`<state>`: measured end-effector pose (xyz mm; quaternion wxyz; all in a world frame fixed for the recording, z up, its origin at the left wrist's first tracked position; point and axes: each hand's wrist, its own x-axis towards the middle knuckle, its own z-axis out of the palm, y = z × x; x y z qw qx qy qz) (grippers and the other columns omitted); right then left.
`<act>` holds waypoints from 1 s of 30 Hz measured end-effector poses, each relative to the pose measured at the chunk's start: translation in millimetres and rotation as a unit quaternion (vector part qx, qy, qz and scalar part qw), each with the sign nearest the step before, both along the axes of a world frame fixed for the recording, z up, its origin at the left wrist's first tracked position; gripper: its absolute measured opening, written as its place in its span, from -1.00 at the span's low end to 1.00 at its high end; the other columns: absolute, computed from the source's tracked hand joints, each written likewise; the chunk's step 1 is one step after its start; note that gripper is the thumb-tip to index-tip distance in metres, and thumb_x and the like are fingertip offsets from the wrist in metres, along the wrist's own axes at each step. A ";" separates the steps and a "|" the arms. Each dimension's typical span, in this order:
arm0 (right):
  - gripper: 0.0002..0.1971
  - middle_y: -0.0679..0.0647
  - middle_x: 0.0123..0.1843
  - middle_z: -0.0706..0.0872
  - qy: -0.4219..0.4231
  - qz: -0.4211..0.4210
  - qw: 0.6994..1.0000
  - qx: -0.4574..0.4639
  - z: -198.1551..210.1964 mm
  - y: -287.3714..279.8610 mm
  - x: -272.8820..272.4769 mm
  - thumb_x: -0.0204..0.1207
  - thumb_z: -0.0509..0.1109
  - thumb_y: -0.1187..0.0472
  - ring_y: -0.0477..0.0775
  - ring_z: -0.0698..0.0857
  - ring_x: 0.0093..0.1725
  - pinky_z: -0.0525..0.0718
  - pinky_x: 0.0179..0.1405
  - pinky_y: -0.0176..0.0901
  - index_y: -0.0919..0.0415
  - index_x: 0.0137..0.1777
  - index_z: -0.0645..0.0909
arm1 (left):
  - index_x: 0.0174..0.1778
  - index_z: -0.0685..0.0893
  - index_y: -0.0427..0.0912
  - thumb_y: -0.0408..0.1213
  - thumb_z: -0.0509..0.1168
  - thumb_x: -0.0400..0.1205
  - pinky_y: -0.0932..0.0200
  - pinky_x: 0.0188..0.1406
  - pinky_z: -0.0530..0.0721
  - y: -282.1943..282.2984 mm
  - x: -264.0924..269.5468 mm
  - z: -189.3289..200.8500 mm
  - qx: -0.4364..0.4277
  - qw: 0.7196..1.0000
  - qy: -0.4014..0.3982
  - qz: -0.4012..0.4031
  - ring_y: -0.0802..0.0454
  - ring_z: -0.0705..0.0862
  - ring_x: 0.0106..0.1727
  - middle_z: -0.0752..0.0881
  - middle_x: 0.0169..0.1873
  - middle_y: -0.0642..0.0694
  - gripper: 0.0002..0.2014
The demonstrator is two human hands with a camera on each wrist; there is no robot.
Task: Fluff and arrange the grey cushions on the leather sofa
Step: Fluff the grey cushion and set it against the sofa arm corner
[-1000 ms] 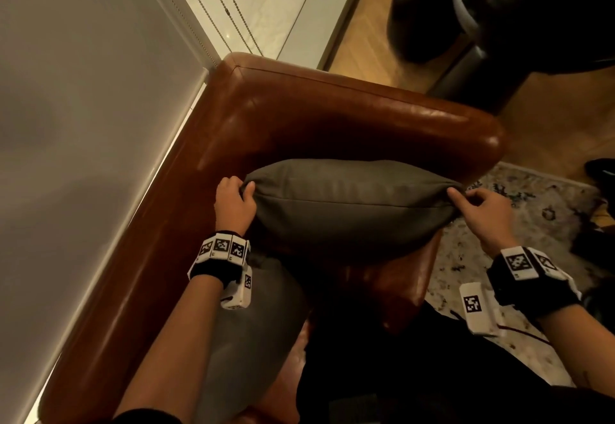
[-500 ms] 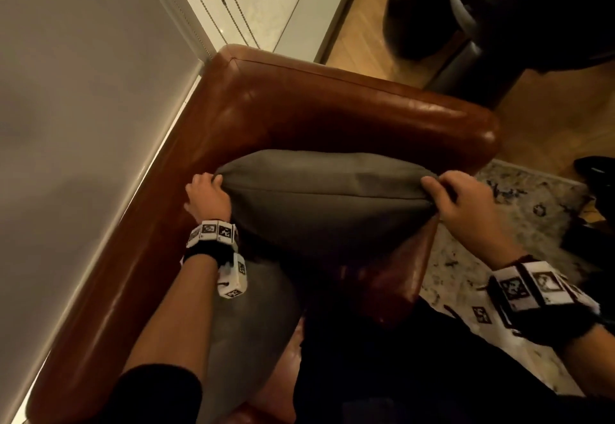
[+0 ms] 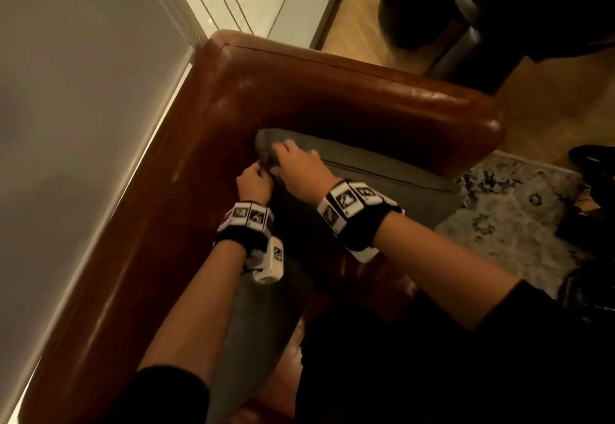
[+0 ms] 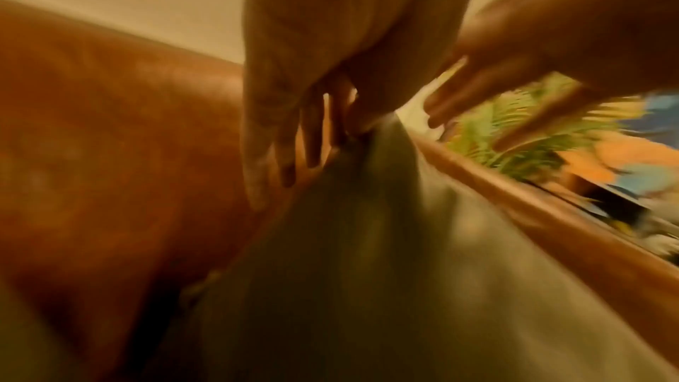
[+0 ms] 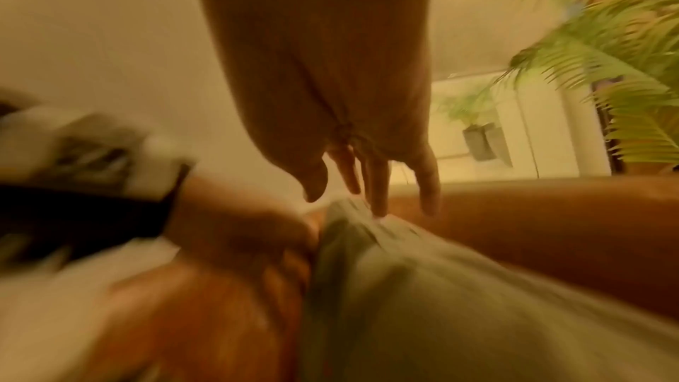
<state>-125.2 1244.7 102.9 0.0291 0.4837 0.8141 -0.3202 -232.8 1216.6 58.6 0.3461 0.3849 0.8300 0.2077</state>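
A grey cushion (image 3: pixel 382 170) stands on edge along the inside of the brown leather sofa's armrest (image 3: pixel 382 104), its left corner in the sofa's corner. My left hand (image 3: pixel 261 172) pinches that corner from the backrest side; in the left wrist view my left hand (image 4: pixel 330 138) holds the cushion (image 4: pixel 367 243) fabric between thumb and fingers. Over the same corner lies my right hand (image 3: pixel 284 154). The right wrist view is blurred; there my right hand (image 5: pixel 367 193) has straight fingers whose tips touch the cushion (image 5: pixel 404 286). A second grey cushion (image 3: pixel 259 317) leans on the backrest under my left forearm.
A pale wall (image 3: pixel 83 124) runs close behind the sofa's backrest on the left, with a window and bead chains (image 3: pixel 229 0) beyond. A dark leather chair (image 3: pixel 499 7) stands on the wood floor past the armrest. A patterned rug (image 3: pixel 515 217) lies at the right.
My right hand left the cushion's right end and crossed to its left corner beside my left hand. The cushion went down and back against the armrest.
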 end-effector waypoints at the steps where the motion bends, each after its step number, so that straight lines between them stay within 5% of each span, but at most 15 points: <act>1: -0.45 0.27 0.58 0.26 -0.039 0.023 0.999 0.015 -17.6 -16.7 11.9 0.62 0.21 0.23 0.30 0.30 0.56 0.25 0.47 0.31 0.24 0.58 0.16 | 0.39 0.52 -0.29 -0.34 0.04 0.69 0.02 0.24 0.44 4.5 1.0 -8.5 -0.036 0.998 -0.018 0.046 -0.35 0.52 0.37 0.58 0.34 -0.40 -0.64; 4: -0.21 0.20 0.71 -0.02 -0.104 0.139 0.982 0.076 -72.9 -82.1 72.9 0.47 0.35 0.28 0.25 -0.16 0.68 -0.14 0.55 0.46 0.16 0.65 0.04 | 0.60 0.18 0.12 -0.11 -0.04 0.72 -0.17 0.50 0.40 3.7 -8.8 -29.2 0.008 0.982 -0.118 0.147 -0.31 0.36 0.53 0.38 0.55 -0.18 -0.53; 6: -0.12 0.13 0.70 0.11 -0.141 0.239 0.955 0.104 -105.8 -110.8 113.7 0.30 0.45 0.23 0.20 -0.20 0.68 -0.16 0.54 0.50 0.12 0.63 0.16 | 0.59 -0.03 0.29 0.12 -0.06 0.68 -0.33 0.51 0.36 -2.1 -10.5 -31.3 0.073 0.971 -0.158 0.166 -0.23 0.28 0.60 0.22 0.63 -0.06 -0.46; 8: -0.11 0.02 0.67 0.18 -0.195 0.316 0.917 0.145 -132.3 -107.3 140.7 0.23 0.48 0.25 0.12 -0.28 0.68 -0.20 0.58 0.36 0.06 0.60 0.21 | 0.60 -0.16 0.28 0.13 0.12 0.63 -0.25 0.63 0.17 -11.1 -2.4 -22.1 0.117 0.975 -0.159 0.099 -0.10 0.10 0.67 0.02 0.67 -0.05 -0.29; 10: -0.11 -0.11 0.65 0.14 -0.240 0.358 0.883 0.184 -145.2 -72.1 152.5 0.24 0.48 0.29 0.03 -0.33 0.67 -0.31 0.62 0.21 -0.02 0.58 0.18 | 0.57 -0.22 0.33 -0.04 0.41 0.51 0.05 0.62 -0.04 -18.7 4.7 -22.2 0.111 0.986 -0.115 -0.047 0.05 -0.15 0.66 -0.26 0.66 -0.08 -0.04; 11: -0.10 -0.15 0.64 0.14 -0.248 0.366 0.873 0.206 -147.5 -48.1 155.4 0.23 0.47 0.30 0.00 -0.30 0.67 -0.36 0.62 0.17 -0.07 0.57 0.17 | 0.54 -0.22 0.39 -0.13 0.50 0.43 0.08 0.60 0.01 -20.0 8.3 -24.9 0.089 0.985 -0.067 -0.130 0.06 -0.21 0.64 -0.39 0.63 -0.11 0.07; 13: -0.10 -0.20 0.63 0.21 -0.269 0.367 0.859 0.233 -144.6 -3.8 154.8 0.21 0.44 0.31 0.01 -0.10 0.69 -0.37 0.62 0.15 -0.15 0.56 0.19 | 0.53 -0.23 0.44 -0.19 0.55 0.37 -0.34 0.55 0.15 -11.1 11.8 -32.9 0.020 0.965 0.077 -0.250 -0.13 -0.28 0.65 -0.53 0.57 -0.15 0.14; 15: -0.13 -0.18 0.61 0.33 -0.256 0.357 0.870 0.226 -144.6 9.3 148.1 0.21 0.48 0.28 0.01 0.23 0.64 -0.35 0.61 0.16 -0.17 0.54 0.29 | 0.50 -0.28 0.48 -0.20 0.52 0.40 -0.63 0.40 0.20 12.4 14.1 -40.4 -0.041 0.947 0.170 -0.271 -0.36 -0.30 0.63 -0.55 0.55 -0.17 0.13; 19: -0.31 -0.06 0.63 0.30 -0.198 0.293 0.908 0.225 -146.0 -40.9 121.1 0.32 0.31 0.24 0.04 0.25 0.63 -0.33 0.57 0.33 -0.07 0.53 0.38 | 0.49 -0.33 0.48 -0.34 0.47 0.46 -0.64 0.33 0.31 48.6 22.3 -50.4 -0.068 0.944 0.215 -0.243 -0.46 -0.30 0.61 -0.50 0.58 -0.18 0.14; 22: -0.36 -0.06 0.64 0.28 -0.208 0.362 0.889 0.187 -147.7 -57.3 124.0 0.33 0.33 0.18 0.04 0.13 0.64 -0.24 0.54 0.36 -0.09 0.48 0.44 | 0.54 -0.29 0.40 -0.38 0.46 0.45 -0.65 0.37 0.24 51.0 27.7 -54.0 -0.065 0.942 0.231 -0.233 -0.40 -0.27 0.63 -0.44 0.61 -0.19 0.13; 24: -0.41 -0.11 0.60 0.37 -0.227 0.415 0.862 0.185 -154.4 -41.3 138.5 0.29 0.40 0.17 -0.02 0.25 0.61 -0.30 0.58 0.28 -0.14 0.39 0.54 | 0.53 -0.34 0.37 -0.29 0.52 0.39 -0.69 0.40 0.06 46.0 29.2 -49.9 -0.064 0.930 0.263 -0.249 -0.34 -0.31 0.64 -0.41 0.61 -0.23 0.19; 26: -0.47 -0.15 0.52 0.48 -0.230 0.425 0.859 0.170 -158.6 -20.8 149.7 0.31 0.27 0.23 -0.06 0.42 0.54 -0.34 0.61 0.19 -0.17 0.29 0.62 | 0.54 -0.38 0.31 -0.22 0.56 0.30 -0.67 0.36 -0.17 39.2 28.5 -44.2 -0.029 0.897 0.319 -0.304 -0.28 -0.37 0.63 -0.39 0.61 -0.20 0.27; 28: -0.48 -0.15 0.43 0.59 -0.217 0.421 0.867 0.153 -174.2 -14.8 152.7 0.33 0.09 0.24 -0.09 0.54 0.45 -0.32 0.63 0.11 -0.15 0.20 0.67 | 0.56 -0.37 0.23 -0.10 0.58 0.24 -0.63 0.35 -0.30 34.8 33.2 -38.2 0.016 0.836 0.368 -0.407 -0.20 -0.35 0.64 -0.33 0.63 -0.15 0.30; 30: -0.60 -0.15 0.35 0.67 -0.187 0.388 0.889 0.157 -181.9 -24.3 139.9 0.33 0.25 0.18 -0.10 0.60 0.39 -0.23 0.64 0.08 -0.12 0.12 0.72 | 0.56 -0.40 0.18 0.14 0.54 0.17 -0.64 0.39 -0.29 41.2 48.5 -32.9 0.043 0.776 0.380 -0.503 -0.16 -0.32 0.65 -0.25 0.66 -0.17 0.33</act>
